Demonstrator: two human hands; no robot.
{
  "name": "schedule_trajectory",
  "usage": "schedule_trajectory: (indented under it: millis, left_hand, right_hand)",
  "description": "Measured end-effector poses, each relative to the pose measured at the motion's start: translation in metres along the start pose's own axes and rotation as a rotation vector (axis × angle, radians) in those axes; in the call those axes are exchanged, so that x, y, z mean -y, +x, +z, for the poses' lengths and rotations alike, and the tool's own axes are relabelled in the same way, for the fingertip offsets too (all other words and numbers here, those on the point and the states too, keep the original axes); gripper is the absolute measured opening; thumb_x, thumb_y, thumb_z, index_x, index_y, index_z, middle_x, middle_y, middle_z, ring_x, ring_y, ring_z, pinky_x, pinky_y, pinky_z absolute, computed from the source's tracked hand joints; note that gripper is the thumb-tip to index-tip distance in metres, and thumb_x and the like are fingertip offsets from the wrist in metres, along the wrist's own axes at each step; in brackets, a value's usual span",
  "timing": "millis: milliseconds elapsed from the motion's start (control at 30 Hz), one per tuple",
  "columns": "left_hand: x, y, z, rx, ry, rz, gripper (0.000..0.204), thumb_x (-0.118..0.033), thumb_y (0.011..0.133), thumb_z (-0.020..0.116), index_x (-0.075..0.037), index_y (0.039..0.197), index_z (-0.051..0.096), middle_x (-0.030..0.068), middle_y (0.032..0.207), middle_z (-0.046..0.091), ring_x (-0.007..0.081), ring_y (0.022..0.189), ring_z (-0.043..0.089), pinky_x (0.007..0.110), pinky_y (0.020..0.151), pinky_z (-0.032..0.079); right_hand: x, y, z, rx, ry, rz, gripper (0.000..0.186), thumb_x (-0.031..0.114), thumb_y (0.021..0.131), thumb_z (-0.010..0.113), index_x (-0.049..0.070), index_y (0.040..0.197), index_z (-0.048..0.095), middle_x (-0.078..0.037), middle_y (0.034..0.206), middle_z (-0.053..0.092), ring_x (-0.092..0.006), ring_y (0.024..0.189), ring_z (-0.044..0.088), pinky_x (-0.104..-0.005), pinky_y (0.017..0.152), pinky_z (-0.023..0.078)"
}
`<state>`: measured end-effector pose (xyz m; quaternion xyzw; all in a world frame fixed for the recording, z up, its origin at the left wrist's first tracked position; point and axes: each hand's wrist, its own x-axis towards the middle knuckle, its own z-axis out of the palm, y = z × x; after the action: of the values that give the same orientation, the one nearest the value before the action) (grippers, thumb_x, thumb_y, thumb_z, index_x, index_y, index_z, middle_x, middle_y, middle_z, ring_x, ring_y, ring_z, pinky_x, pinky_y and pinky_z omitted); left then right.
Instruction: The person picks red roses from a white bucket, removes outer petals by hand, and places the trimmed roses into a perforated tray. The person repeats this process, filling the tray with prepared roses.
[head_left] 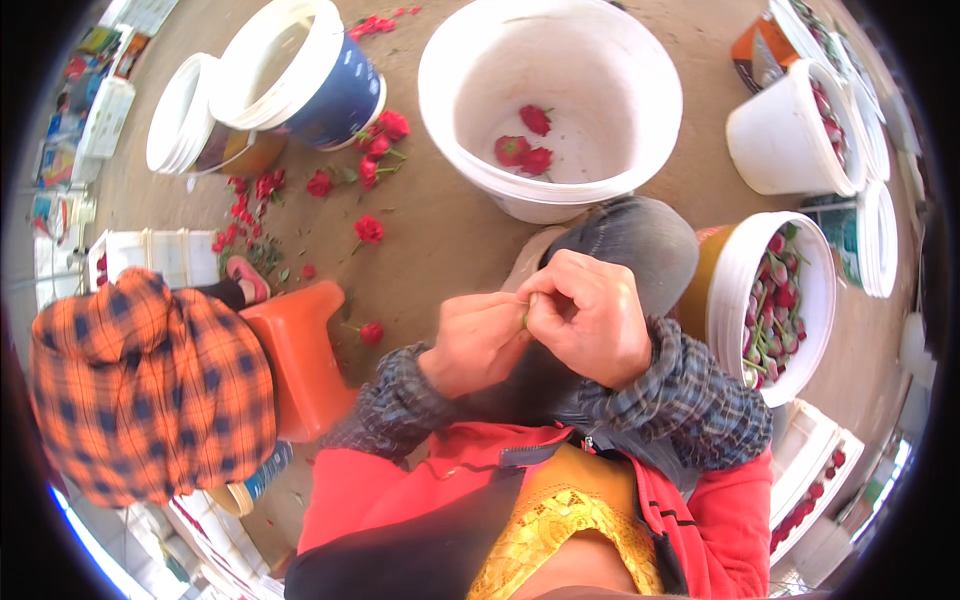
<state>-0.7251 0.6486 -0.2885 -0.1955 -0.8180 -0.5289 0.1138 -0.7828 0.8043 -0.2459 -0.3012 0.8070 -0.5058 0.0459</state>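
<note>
In front of my lap, my left hand (475,340) and my right hand (595,315) meet with their fingertips pinched together. A small greenish bit (525,318) shows between them, mostly hidden by the fingers, so its kind is unclear. Just beyond my knee stands a large white bucket (440,75). Several red rose heads (511,150) lie on its bottom. To the right of my knee, a tilted white-rimmed bucket (818,335) is filled with rosebuds (775,310) on green stems.
Red roses (368,230) and petals are scattered on the brown floor (400,280) at the left. Two buckets (305,85) stand behind them. A person in an orange checked garment (150,385) is at the left beside an orange stool (300,350). More white buckets (785,135) line the right.
</note>
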Motion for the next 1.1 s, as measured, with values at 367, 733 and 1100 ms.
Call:
schedule_trajectory:
  millis: [367, 733, 1100]
  left_hand:
    - [-0.026, 0.019, -0.003, 0.291, -0.843, -0.659, 0.025, -0.014, 0.095, 0.038, 0.000, 0.082, 0.053, 0.0031, 0.062, 0.051, 0.0140, 0.052, 0.058, 0.023, 0.045, 0.042]
    - [-0.042, 0.041, -0.005, 0.769, -1.063, -0.838, 0.021, -0.012, 0.094, 0.042, 0.003, 0.094, 0.058, 0.0061, 0.058, 0.052, 0.0182, 0.056, 0.061, 0.031, 0.050, 0.048]
    - [-0.016, 0.070, 0.005, 0.353, 0.346, 0.603, 0.011, -0.011, 0.070, 0.061, -0.006, 0.075, 0.053, 0.0042, 0.062, 0.049, 0.0196, 0.054, 0.055, 0.032, 0.046, 0.044]
  right_hand:
    - [-0.002, -0.019, -0.043, 0.209, -0.623, -0.478, 0.024, 0.012, 0.064, 0.060, 0.000, 0.085, 0.057, -0.006, 0.075, 0.049, -0.0180, 0.063, 0.053, -0.0296, 0.045, 0.044]
    - [0.018, -0.020, -0.069, 0.411, -1.002, -0.762, 0.020, 0.029, 0.070, 0.059, 0.012, 0.064, 0.051, 0.001, 0.053, 0.036, -0.0109, 0.046, 0.039, -0.0277, 0.038, 0.027]
    - [-0.003, -0.033, -0.046, 0.062, 0.590, 0.472, 0.023, 0.010, 0.076, 0.048, 0.008, 0.055, 0.038, -0.009, 0.046, 0.043, -0.0214, 0.036, 0.037, -0.0332, 0.036, 0.029]
